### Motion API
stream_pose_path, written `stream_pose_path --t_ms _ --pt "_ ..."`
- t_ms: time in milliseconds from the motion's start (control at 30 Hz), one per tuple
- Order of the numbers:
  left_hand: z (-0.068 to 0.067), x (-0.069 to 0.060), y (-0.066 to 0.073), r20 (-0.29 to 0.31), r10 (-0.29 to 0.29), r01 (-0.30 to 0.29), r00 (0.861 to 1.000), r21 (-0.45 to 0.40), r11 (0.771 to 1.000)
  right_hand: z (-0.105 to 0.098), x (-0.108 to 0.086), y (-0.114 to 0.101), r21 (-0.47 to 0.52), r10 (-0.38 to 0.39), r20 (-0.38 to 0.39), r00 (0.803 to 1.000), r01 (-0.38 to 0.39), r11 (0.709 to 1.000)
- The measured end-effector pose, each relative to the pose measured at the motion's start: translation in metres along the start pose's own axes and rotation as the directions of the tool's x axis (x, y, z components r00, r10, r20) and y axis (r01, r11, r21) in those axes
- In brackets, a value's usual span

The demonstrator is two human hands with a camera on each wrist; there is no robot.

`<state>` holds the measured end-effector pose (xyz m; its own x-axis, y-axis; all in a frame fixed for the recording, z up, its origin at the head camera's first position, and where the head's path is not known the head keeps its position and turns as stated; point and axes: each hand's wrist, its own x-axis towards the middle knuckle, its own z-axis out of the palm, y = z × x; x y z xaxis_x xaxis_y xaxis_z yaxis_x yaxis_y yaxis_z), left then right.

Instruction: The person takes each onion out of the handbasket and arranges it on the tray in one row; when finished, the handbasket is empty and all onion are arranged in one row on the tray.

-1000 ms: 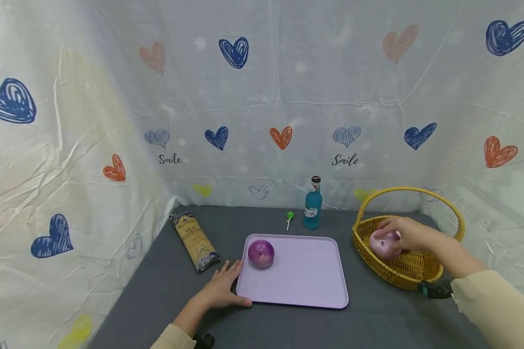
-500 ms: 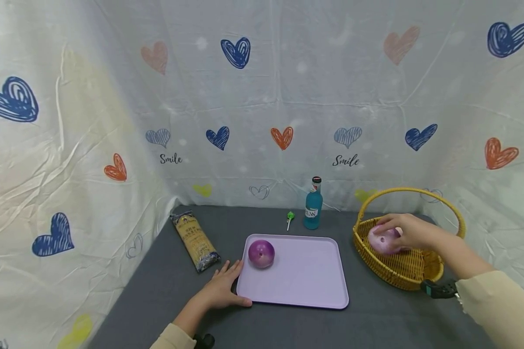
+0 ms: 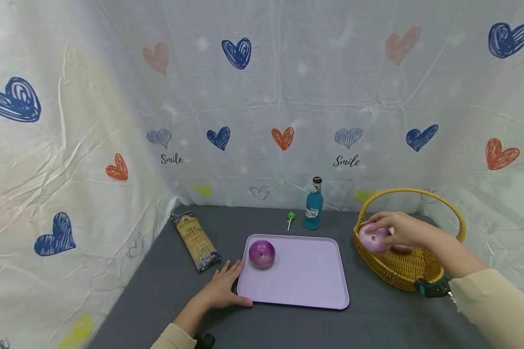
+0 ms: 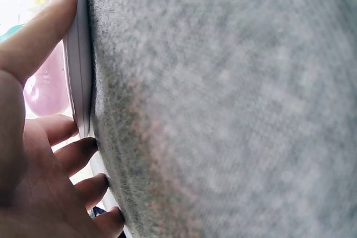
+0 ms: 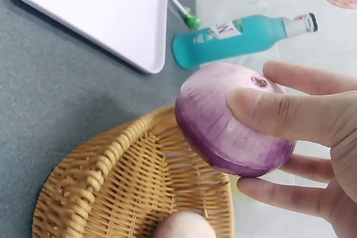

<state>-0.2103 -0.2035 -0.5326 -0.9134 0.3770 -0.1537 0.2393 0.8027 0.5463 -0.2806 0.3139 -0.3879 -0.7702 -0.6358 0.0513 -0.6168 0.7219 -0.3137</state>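
Note:
My right hand (image 3: 399, 229) grips a purple onion (image 5: 234, 121) between thumb and fingers, raised over the left side of the yellow wicker basket (image 3: 393, 278). Deeper in the basket lies another pale, rounded thing (image 5: 185, 227), mostly cut off in the right wrist view. With fingers spread, my left hand (image 3: 221, 288) touches the left edge and near corner of the lilac tray (image 3: 305, 276). A second round purple thing (image 3: 262, 254), likely an onion, sits at the tray's far left.
A blue bottle (image 3: 313, 208) stands behind the tray, with a green lollipop (image 3: 290, 217) lying beside it. At the left is a yellow packet of noodles (image 3: 195, 240). The basket's tall handle (image 3: 412, 190) arches near my right forearm. A heart-print sheet (image 3: 262, 111) hangs behind the table.
The onion in my right hand has moved left and slightly up from inside the basket towards its left rim, uncovering the thing beneath. My left hand and the tray stay put.

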Motion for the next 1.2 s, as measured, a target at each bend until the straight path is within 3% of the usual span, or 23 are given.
stream_pose_path --t_ms 367,633,1200 --pt "0.002 0.0 -0.002 0.003 -0.003 0.003 1.0 0.011 1.0 0.005 0.012 -0.008 0.027 -0.027 0.006 1.0 0.027 0.999" --pt "0.002 0.001 -0.002 0.003 -0.01 0.01 1.0 0.015 1.0 0.004 0.017 -0.018 0.077 0.044 0.038 0.998 -0.046 0.996" --pt "0.003 0.002 -0.003 0.004 -0.012 0.011 1.0 0.021 1.0 0.014 0.034 -0.024 0.073 -0.041 0.024 0.999 0.039 0.997"
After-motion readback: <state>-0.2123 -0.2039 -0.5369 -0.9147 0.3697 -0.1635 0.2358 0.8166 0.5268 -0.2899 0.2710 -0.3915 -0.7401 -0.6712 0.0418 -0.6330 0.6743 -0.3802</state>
